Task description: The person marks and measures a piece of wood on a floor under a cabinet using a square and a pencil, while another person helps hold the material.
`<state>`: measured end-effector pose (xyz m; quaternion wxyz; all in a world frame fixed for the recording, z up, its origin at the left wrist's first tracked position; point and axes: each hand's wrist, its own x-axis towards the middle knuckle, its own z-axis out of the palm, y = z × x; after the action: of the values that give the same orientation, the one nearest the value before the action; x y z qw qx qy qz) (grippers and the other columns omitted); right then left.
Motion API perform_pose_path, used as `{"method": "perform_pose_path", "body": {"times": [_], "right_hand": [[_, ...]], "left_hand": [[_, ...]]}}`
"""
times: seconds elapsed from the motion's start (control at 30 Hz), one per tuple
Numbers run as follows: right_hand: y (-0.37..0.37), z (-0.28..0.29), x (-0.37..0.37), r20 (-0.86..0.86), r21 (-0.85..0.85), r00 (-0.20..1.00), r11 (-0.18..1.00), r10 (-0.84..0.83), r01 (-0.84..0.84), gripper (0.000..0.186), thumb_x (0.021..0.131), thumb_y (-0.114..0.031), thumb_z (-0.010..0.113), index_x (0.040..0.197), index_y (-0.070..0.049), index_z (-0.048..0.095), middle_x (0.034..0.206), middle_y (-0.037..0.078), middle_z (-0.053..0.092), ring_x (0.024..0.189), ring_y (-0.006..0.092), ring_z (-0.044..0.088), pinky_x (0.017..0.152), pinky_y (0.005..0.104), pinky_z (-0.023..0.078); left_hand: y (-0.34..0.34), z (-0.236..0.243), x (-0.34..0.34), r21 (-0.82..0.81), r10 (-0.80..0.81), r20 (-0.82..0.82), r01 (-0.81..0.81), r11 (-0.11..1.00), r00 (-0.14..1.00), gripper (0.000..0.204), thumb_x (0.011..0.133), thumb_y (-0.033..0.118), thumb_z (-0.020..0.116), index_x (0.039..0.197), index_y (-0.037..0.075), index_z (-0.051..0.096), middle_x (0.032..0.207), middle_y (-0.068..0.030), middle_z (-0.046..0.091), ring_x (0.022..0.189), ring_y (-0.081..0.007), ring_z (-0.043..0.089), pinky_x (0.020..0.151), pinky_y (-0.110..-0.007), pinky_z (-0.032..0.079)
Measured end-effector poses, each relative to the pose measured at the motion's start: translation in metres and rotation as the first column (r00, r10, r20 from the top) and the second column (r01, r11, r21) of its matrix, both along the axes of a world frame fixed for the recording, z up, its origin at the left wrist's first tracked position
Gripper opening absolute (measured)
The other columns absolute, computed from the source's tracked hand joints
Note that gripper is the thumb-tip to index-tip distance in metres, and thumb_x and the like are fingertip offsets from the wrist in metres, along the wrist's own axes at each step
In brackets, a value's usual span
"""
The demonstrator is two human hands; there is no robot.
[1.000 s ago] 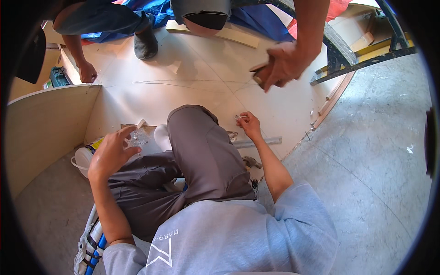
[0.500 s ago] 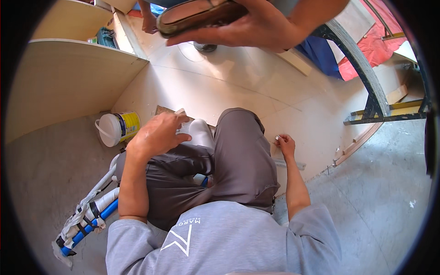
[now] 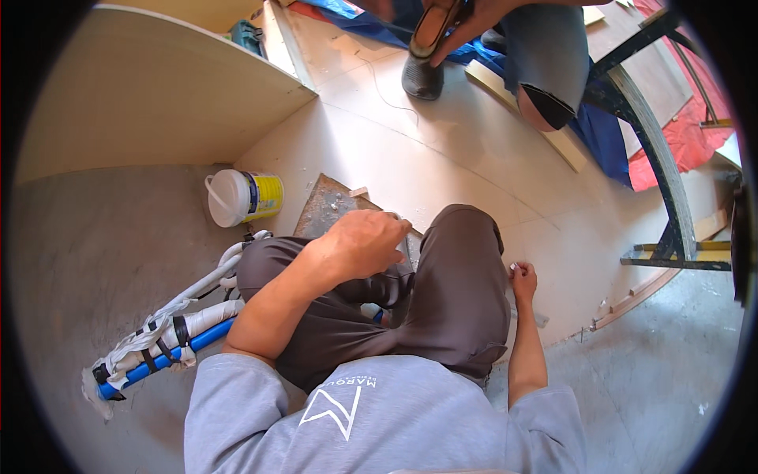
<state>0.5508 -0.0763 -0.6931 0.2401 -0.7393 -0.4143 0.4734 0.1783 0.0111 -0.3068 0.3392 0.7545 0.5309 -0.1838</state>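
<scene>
My left hand [image 3: 359,243] is curled closed above my lap, between my knees. Whatever its fingers hold, if anything, is hidden. Low beside my right knee, my right hand [image 3: 524,281] pinches a small white piece [image 3: 513,267] close to the pale board floor [image 3: 474,174]. A flat metal strip [image 3: 540,320] lies partly behind that forearm. Beyond my left hand lies a speckled brown-grey slab [image 3: 320,204], with a small wooden block [image 3: 359,192] at its edge.
A lidded white and yellow bucket [image 3: 264,197] lies tipped at left, below a plywood panel [image 3: 166,103]. A blue tube wrapped in white [image 3: 205,338] is beside me. Ahead, another person's hand [image 3: 466,28] holds a brown shoe-shaped object. A dark trestle [image 3: 651,158] stands at right.
My left hand has moved right over my lap, its fingers now curled. My right hand still pinches the white piece. The other person's hand and the shoe-shaped object have moved farther away. The view has shifted.
</scene>
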Motion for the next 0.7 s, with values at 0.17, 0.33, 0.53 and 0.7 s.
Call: {"method": "perform_pose_path", "body": {"times": [0.17, 0.33, 0.53, 0.7], "right_hand": [[-0.002, -0.001, -0.009, -0.054, -0.012, 0.996, 0.998, -0.069, 0.068, 0.011, 0.087, -0.008, 0.057, 0.095, -0.002, 0.060, 0.076, 0.006, 0.066, 0.061, 0.0122, 0.062, 0.056, 0.0259, 0.050], [-0.012, -0.040, 0.027, 0.061, 0.093, 0.998, 0.995, -0.028, 0.022, 0.009, 0.087, -0.006, 0.051, 0.090, -0.003, 0.059, 0.071, 0.005, 0.061, 0.063, 0.0152, 0.062, 0.056, 0.0286, 0.051], [0.001, -0.005, -0.011, 0.107, 0.036, 0.990, 0.996, -0.090, 0.086, 0.012, 0.085, -0.010, 0.056, 0.093, -0.003, 0.061, 0.072, 0.007, 0.066, 0.064, 0.0153, 0.066, 0.060, 0.0300, 0.053], [-0.003, 0.005, -0.008, 0.125, 0.026, 0.982, 0.990, -0.141, 0.139, 0.014, 0.084, -0.012, 0.058, 0.094, -0.004, 0.062, 0.075, 0.008, 0.067, 0.065, 0.0177, 0.066, 0.063, 0.0306, 0.052]], "left_hand": [[0.003, 0.007, 0.001, 0.015, 0.005, -0.008, -0.004, 1.000, 1.000, 0.037, 0.083, 0.023, 0.066, 0.111, 0.002, 0.056, 0.100, -0.0187, 0.062, 0.097, -0.0374, 0.060, 0.084, -0.045, 0.048], [0.009, 0.007, 0.013, -0.037, 0.064, -0.037, -0.065, 0.997, 0.997, 0.048, 0.082, 0.026, 0.068, 0.122, 0.003, 0.055, 0.112, -0.0199, 0.062, 0.105, -0.0374, 0.058, 0.089, -0.045, 0.046], [-0.005, 0.008, 0.010, 0.118, 0.059, 0.031, -0.062, 0.991, 0.998, 0.047, 0.080, 0.021, 0.069, 0.122, 0.005, 0.056, 0.113, -0.0186, 0.061, 0.103, -0.0389, 0.056, 0.088, -0.044, 0.044], [-0.001, 0.012, 0.021, 0.100, 0.030, 0.012, -0.031, 0.994, 0.999, 0.048, 0.080, 0.020, 0.069, 0.124, 0.004, 0.055, 0.112, -0.0176, 0.061, 0.101, -0.0378, 0.057, 0.087, -0.043, 0.045]]}}
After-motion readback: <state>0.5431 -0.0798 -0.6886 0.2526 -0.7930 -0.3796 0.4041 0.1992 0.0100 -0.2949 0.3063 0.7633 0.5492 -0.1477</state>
